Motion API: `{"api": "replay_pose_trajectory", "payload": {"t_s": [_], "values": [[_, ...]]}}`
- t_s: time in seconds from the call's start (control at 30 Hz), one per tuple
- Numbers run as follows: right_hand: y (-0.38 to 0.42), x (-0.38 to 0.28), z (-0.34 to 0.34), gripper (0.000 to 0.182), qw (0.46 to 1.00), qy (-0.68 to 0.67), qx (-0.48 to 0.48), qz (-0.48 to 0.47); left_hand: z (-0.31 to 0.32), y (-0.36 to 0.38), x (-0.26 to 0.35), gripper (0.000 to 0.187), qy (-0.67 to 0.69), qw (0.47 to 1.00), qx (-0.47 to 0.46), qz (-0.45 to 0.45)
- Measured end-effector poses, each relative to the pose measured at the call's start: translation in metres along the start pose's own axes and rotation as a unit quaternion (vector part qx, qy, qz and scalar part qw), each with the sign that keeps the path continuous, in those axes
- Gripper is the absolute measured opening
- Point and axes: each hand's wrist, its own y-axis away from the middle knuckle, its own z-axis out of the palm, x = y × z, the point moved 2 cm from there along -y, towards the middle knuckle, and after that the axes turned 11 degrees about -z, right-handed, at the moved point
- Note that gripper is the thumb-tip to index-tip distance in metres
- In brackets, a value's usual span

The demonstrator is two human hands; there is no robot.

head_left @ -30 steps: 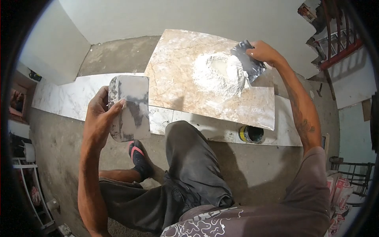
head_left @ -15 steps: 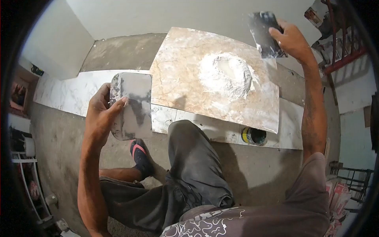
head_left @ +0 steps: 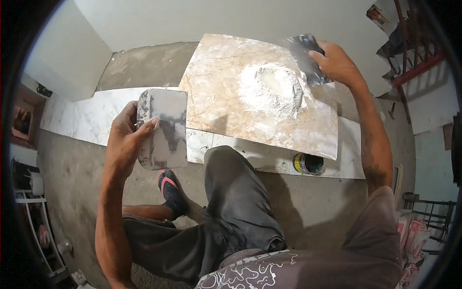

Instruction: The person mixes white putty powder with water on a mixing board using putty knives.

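Matt white powder, fine but lumpy, lies toward the right edge of a smooth, beige-veined board smeared chalky. A flat plate wears patchy, matt grey residue; a dark blade, motion-blurred, shows pale streaks. Concrete floor looks rough, cloth trousers dull.

A grey-smeared plate is near the board; a dark, blurred scraper tilts by its ring-shaped white powder.

Dark scraper blurred by motion
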Motion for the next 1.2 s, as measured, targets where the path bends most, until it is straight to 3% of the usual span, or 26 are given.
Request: {"api": "replay_pose_trajectory", "payload": {"t_s": [0.17,0.27,0.7,0.87,1.07,1.2], "values": [[0.025,0.076,0.014,0.034,0.964,-0.198,-0.020,0.174,-0.006,0.000,-0.004,0.041,0.001,1.000,0.003,0.017],[0.043,0.117,0.036,0.028,0.928,-0.320,-0.001,0.189,-0.010,-0.002,-0.005,0.043,-0.005,1.000,0.009,0.012],[0.082,0.103,0.032,0.023,0.880,-0.395,0.010,0.263,-0.004,-0.002,-0.004,0.044,-0.015,1.000,0.007,0.016],[0.117,0.080,0.042,0.026,0.826,-0.486,0.041,0.284,-0.006,0.000,-0.001,0.034,-0.017,1.000,0.017,0.011],[0.154,0.050,0.062,0.030,0.747,-0.567,0.085,0.337,-0.004,-0.001,0.001,0.034,-0.013,1.000,0.017,-0.002],[0.169,0.038,0.076,0.035,0.715,-0.590,0.049,0.373,0.000,-0.005,0.001,0.038,-0.021,1.000,0.004,0.003]]}}
